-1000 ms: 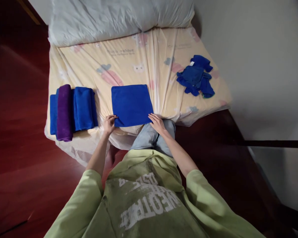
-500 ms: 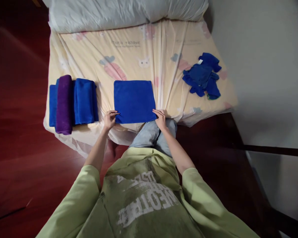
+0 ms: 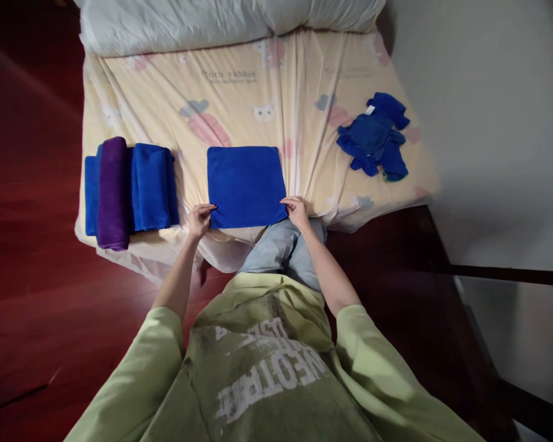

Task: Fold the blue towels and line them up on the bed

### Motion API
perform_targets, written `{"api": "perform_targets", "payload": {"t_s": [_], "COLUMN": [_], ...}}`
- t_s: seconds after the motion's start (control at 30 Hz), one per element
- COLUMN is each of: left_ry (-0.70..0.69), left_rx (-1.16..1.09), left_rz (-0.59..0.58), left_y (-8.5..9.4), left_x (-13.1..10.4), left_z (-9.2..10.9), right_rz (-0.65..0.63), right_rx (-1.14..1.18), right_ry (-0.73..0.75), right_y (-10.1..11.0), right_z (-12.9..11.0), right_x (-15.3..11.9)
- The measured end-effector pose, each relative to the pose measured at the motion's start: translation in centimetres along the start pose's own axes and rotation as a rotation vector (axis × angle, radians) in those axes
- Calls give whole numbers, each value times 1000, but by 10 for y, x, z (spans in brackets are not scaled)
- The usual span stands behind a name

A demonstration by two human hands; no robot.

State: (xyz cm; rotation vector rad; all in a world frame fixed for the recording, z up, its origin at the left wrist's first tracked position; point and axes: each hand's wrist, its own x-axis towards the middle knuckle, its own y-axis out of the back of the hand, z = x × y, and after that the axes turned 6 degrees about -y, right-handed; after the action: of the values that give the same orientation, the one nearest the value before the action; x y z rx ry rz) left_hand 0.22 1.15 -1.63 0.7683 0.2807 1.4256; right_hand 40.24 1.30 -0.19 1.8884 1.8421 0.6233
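Fingers first: your left hand [image 3: 198, 221] has its fingers curled onto the near left corner of the folded blue towel [image 3: 245, 185], thumb on top, so it reads as pinching that corner. Your right hand [image 3: 297, 212] does the same at the near right corner, fingers pressed down on the edge and apparently nipping it, though how far they wrap under I can't tell.

The towel itself lies flat as a neat square on the bed [image 3: 276, 92], right at the near edge in front of your knees. Judging by that, you're mid-fold: both near corners are gripped and the cloth is squared up. If another fold is what's coming, you'd want both corners lifted together and kept level so the edges land even on the far side.

Moving outward: to your left, well apart from the square, sits a row of rolled towels [image 3: 129, 190], blue ones with a purple roll [image 3: 113, 193] lying among them, all touching side by side. Off to the right, further up the sheet, is a crumpled pile of blue cloths [image 3: 373, 138], not yet folded. A pale pillow [image 3: 230, 24] runs along the far end.

No baskets, boxes or bins in view, so nothing is contained in anything; everything just rests straight on the cartoon-print sheet.
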Motion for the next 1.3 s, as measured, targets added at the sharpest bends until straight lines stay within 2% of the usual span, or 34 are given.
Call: {"api": "perform_targets", "payload": {"t_s": [0.27,0.43,0.5,0.63,0.7,0.87,1.03,1.17,1.3], "left_ry": [-10,-4,30,241,302,298,294,369,365], "left_rx": [-20,-53,-38,82,117,-11,-70,-80,-103], "left_rz": [51,39,29,59,78,161,111,125,130], "left_y": [-1,1,2,3,4,5,8,8,7], "left_x": [0,2,5,18,25,32,31,31,29], "left_z": [-1,-1,-2,-3,-2,1,1,5,8], "right_rz": [-22,-4,11,93,124,165,198,189,185], "right_rx": [68,157,208,239,246,249,266,311,372], "right_ry": [-60,-81,-113,-227,-270,-260,-281,-287,-323], "right_y": [5,5,3,-2,-4,-7,-8,-7,-6], "right_z": [12,19,21,21,19,21,26,24,21], "right_x": [5,8,12,25,30,35,36,35,32]}}
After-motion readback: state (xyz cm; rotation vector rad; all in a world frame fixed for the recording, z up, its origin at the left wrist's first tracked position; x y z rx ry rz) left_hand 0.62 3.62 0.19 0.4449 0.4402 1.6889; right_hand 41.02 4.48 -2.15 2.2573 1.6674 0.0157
